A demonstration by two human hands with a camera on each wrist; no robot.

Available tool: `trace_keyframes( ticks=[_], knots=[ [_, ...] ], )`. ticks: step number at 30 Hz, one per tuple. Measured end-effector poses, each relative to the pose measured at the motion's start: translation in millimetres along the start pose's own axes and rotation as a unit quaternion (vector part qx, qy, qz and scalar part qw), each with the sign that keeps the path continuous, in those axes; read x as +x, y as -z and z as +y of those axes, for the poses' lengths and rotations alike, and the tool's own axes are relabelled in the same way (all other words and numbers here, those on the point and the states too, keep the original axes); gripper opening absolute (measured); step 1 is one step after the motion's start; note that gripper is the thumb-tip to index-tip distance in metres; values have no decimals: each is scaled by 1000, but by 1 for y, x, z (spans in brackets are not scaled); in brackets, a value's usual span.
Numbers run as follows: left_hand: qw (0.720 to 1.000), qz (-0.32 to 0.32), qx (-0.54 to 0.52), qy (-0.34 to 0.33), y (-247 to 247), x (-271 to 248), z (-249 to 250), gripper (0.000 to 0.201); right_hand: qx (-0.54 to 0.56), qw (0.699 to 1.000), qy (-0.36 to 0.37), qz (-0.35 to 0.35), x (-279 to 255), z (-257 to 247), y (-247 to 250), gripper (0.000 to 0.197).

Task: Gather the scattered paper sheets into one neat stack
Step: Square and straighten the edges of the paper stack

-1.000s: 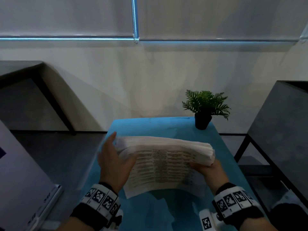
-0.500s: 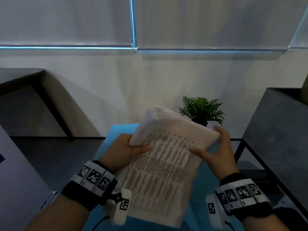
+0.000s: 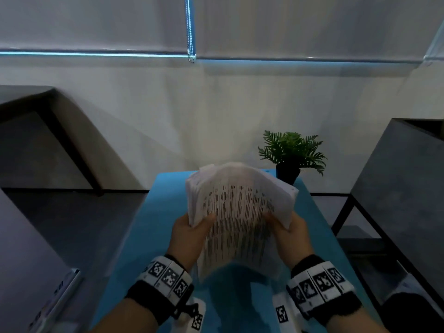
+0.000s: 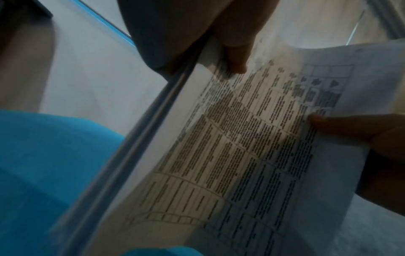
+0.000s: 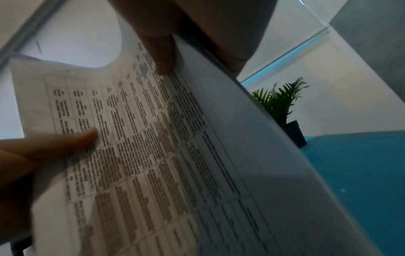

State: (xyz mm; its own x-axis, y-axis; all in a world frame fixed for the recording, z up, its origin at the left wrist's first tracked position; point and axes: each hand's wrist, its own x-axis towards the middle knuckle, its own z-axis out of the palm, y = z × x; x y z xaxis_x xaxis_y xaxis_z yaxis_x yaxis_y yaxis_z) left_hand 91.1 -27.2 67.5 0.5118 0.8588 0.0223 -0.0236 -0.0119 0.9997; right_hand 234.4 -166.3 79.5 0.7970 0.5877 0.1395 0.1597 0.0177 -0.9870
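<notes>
A blue table runs up the middle of the head view, and above its centre the stack of printed paper sheets is held upright, bowed. The left hand pinches its left edge, thumb on the printed face, and the right hand pinches the right edge likewise. A small potted plant stands at the table's far right corner.

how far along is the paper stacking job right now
Gathering looks done: no loose sheets show on the blue table. In hand: the left hand and right hand grip the paper stack at its sides, raised on end. Left: the far edges look uneven, so squaring them and laying it flat.
</notes>
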Motion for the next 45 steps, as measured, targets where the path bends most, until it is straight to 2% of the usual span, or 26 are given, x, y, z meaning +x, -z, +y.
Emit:
trace_keyframes(
  ticks=[2,4,8,10,11,13,16,24,29,33,36,39,40,43,45],
  knots=[
    [1000,-18,0,-1,4,2,-3,17,19,1000,6,2,-5,7,2,22],
    [1000,-11,16,-13,5,3,2,29,34,999,7,19,-6,12,3,38],
    [993,19,8,-118,8,6,20,70,60,995,73,29,-4,-1,8,67],
    [985,7,21,-172,11,6,31,76,33,992,121,20,-2,-9,12,74],
    [980,4,45,-196,11,6,38,70,7,990,140,19,-2,-14,13,75],
    [972,9,75,-222,10,10,50,45,-26,984,174,23,0,-21,13,71],
    [976,32,39,-213,4,18,59,5,-29,981,193,23,3,-24,13,64],
    [975,75,64,-198,4,26,57,15,-19,980,200,16,4,-25,13,62],
    [978,16,89,-189,6,21,63,6,16,983,181,14,7,-23,12,59],
    [975,28,113,-187,9,28,63,11,44,984,172,10,7,-25,11,53],
    [981,36,65,-179,12,30,64,19,32,983,182,13,6,-25,9,55],
    [987,-9,56,-147,11,28,67,5,12,983,183,12,6,-24,9,54],
    [988,-35,65,-137,12,27,69,8,10,983,185,12,6,-25,8,53],
    [985,-87,60,-137,17,24,64,50,28,982,185,21,5,-27,9,41],
    [986,-104,22,-128,20,21,58,68,36,983,176,32,4,-30,10,30]
  ],
)
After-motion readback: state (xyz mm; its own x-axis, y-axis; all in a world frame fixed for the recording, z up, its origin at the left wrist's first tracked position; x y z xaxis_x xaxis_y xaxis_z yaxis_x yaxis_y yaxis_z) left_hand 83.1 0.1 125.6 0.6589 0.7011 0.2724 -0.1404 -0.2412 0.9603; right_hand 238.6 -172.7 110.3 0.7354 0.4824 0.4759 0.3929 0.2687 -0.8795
